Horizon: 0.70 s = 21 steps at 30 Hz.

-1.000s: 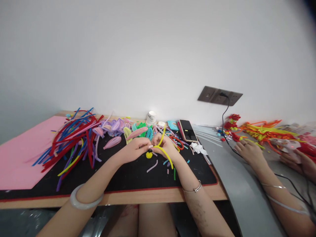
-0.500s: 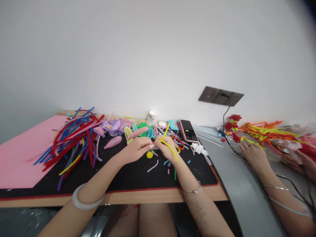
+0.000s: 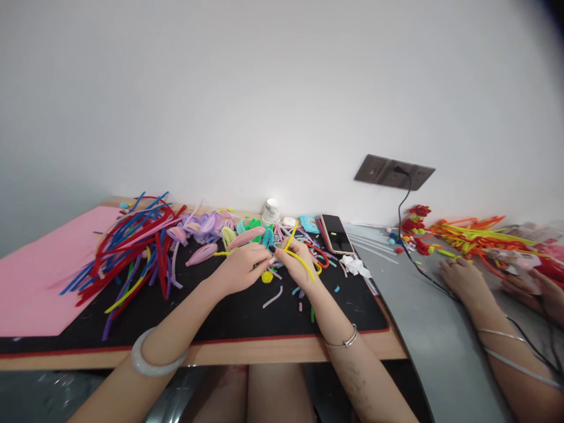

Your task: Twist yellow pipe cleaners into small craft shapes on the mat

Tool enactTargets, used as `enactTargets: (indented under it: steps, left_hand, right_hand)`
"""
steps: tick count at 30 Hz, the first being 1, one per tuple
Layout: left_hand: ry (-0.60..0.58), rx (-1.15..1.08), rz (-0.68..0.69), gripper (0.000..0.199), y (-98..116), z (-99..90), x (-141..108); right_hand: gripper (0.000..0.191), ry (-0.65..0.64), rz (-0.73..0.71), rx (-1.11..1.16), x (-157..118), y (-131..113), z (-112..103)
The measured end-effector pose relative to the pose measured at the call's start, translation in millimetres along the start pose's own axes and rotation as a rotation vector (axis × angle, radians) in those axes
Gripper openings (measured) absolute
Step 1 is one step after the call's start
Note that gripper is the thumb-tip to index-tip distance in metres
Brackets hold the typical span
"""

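Note:
My left hand and my right hand meet over the black mat, fingertips pinched together. Both are closed on a yellow pipe cleaner. One piece of it curves down over the back of my right hand, and another sticks up past the fingers. A short yellow end shows beyond my left hand. The exact pinch point is hidden by my fingers. A small yellow coil is just below my fingertips; whether it joins the held piece I cannot tell. Pink looped pipe cleaners lie behind my left hand.
Red, blue and purple pipe cleaners heap at left beside pink sheets. A paper cup, a phone and a crumpled tissue sit toward the back. At right, a co-worker's hands work near orange and yellow stems.
A yellow end now shows to the left of my left hand. The yellow piece over my right hand has shifted slightly. The co-worker's nearer hand has moved a little right.

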State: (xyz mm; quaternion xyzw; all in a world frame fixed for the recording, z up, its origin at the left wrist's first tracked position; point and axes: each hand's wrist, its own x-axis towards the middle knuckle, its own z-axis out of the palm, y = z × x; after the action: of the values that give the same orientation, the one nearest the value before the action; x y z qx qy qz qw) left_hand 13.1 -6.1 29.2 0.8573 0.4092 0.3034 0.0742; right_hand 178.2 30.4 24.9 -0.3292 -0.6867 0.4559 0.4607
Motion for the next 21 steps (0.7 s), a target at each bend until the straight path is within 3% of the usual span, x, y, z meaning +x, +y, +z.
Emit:
enactTargets:
  steps: [8, 15, 21]
  left_hand:
    - [-0.042, 0.012, 0.061, 0.028, 4.6, 3.1, 0.4]
    - [0.003, -0.030, 0.017, 0.028, 2.0, 0.2, 0.4]
    - [0.021, -0.048, 0.014, 0.028, -1.2, -1.5, 0.8]
  right_hand:
    - [0.019, 0.080, 0.003, 0.012, -1.9, -1.8, 6.6]
    - [0.019, 0.001, 0.079, 0.313, -1.1, 3.5, 4.6]
    - [0.021, -0.078, 0.134, 0.367, 0.8, 2.7, -1.8]
